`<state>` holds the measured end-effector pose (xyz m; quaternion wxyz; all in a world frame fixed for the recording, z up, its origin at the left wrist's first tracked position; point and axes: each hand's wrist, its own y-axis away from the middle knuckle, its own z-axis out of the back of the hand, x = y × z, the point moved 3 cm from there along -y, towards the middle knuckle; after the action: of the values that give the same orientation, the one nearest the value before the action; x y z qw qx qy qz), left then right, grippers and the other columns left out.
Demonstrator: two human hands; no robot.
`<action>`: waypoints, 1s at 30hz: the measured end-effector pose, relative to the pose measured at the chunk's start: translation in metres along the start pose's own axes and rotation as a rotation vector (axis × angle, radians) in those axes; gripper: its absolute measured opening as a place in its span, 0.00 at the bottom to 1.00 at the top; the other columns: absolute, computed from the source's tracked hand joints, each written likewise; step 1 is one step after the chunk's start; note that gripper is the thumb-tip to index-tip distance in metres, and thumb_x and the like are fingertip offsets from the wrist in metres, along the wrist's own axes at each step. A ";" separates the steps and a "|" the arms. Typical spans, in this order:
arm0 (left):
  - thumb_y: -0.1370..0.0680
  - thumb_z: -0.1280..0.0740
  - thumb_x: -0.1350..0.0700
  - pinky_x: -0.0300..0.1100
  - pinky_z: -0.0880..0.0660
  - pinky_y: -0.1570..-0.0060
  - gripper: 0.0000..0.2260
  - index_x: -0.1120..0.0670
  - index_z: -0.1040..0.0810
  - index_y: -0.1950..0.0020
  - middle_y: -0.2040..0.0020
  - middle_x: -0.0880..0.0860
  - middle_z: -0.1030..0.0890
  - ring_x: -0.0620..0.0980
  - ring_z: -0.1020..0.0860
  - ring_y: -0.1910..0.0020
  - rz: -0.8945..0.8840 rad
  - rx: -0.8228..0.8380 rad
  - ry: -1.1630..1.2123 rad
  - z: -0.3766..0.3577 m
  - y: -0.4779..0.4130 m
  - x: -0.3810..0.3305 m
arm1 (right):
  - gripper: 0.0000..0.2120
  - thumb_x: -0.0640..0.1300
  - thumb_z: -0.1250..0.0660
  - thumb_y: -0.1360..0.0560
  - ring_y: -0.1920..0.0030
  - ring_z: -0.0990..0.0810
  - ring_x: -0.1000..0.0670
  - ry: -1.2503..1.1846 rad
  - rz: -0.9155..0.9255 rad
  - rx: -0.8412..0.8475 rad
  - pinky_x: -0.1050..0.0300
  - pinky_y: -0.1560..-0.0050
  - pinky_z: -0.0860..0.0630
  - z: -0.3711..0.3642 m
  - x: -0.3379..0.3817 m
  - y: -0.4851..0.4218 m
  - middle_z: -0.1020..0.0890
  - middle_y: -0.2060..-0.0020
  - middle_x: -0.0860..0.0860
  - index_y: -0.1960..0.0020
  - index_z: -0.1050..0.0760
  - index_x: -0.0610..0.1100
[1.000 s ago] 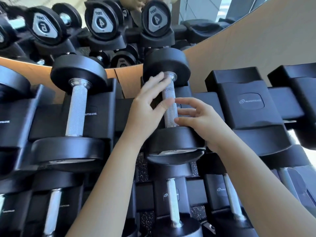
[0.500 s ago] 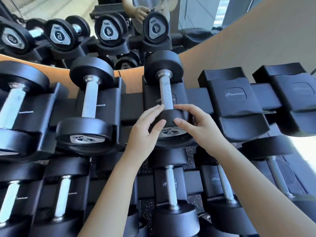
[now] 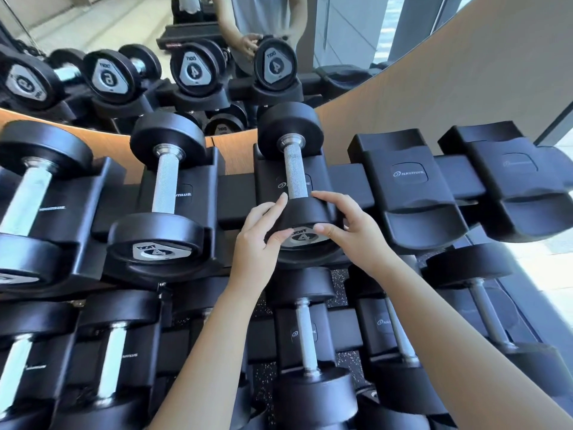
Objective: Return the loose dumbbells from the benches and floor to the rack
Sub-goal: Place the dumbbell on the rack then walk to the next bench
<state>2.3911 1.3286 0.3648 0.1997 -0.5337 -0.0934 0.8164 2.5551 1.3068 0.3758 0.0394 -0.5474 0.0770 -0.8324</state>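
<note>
A black dumbbell marked 4 lies in a cradle on the top row of the black rack, its knurled silver handle pointing away from me. My left hand and my right hand both cup its near head, fingers on the rim and thumbs on the end plate. Left of it a second dumbbell marked 4 rests in its own cradle.
Two vacant cradles sit to the right on the top row. A larger dumbbell lies at far left. The lower row holds several more dumbbells. A mirror behind the rack reflects the weights and a person's hands.
Both hands slid from the dumbbell's handle down to its near head. The dumbbell now lies settled in the cradle, and the view has pulled back and shifted left.
</note>
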 end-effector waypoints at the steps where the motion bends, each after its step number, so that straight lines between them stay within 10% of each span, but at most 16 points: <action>1: 0.28 0.33 0.68 0.27 0.37 0.45 0.26 0.52 0.35 0.33 0.45 0.50 0.27 0.36 0.31 0.47 -0.001 0.008 -0.002 0.001 -0.002 -0.001 | 0.21 0.42 0.31 0.29 0.49 0.28 0.68 -0.018 -0.002 -0.006 0.77 0.49 0.36 0.000 -0.001 0.000 0.24 0.44 0.52 0.41 0.31 0.61; 7: 0.29 0.31 0.66 0.28 0.37 0.42 0.23 0.55 0.29 0.35 0.48 0.55 0.24 0.49 0.27 0.47 -0.098 0.081 -0.145 0.007 -0.013 -0.014 | 0.21 0.38 0.33 0.27 0.38 0.27 0.50 -0.242 -0.023 0.004 0.46 0.33 0.33 -0.002 -0.012 0.005 0.26 0.38 0.47 0.40 0.31 0.57; 11: 0.29 0.30 0.64 0.45 0.31 0.41 0.23 0.55 0.28 0.35 0.48 0.56 0.24 0.56 0.27 0.47 -0.116 0.100 -0.227 0.002 -0.014 -0.024 | 0.20 0.37 0.35 0.27 0.41 0.26 0.51 -0.400 -0.038 0.049 0.52 0.38 0.29 0.001 -0.018 0.006 0.26 0.41 0.48 0.39 0.31 0.54; 26: 0.28 0.31 0.64 0.42 0.31 0.43 0.23 0.53 0.29 0.34 0.47 0.54 0.23 0.55 0.27 0.48 -0.063 0.016 -0.216 0.000 -0.004 -0.024 | 0.22 0.38 0.38 0.24 0.34 0.31 0.44 -0.286 -0.109 0.002 0.43 0.31 0.37 -0.004 -0.014 0.012 0.30 0.34 0.42 0.32 0.36 0.50; 30: 0.25 0.35 0.60 0.39 0.38 0.37 0.21 0.52 0.32 0.33 0.36 0.53 0.27 0.53 0.30 0.37 -0.028 0.042 -0.230 0.005 0.004 -0.021 | 0.22 0.41 0.38 0.23 0.37 0.28 0.46 -0.125 -0.127 -0.075 0.59 0.34 0.34 -0.002 -0.014 0.023 0.29 0.35 0.49 0.32 0.36 0.54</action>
<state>2.3929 1.3164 0.3827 0.2102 -0.4310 -0.1062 0.8711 2.5587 1.2864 0.3587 -0.0292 -0.6033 0.0706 -0.7939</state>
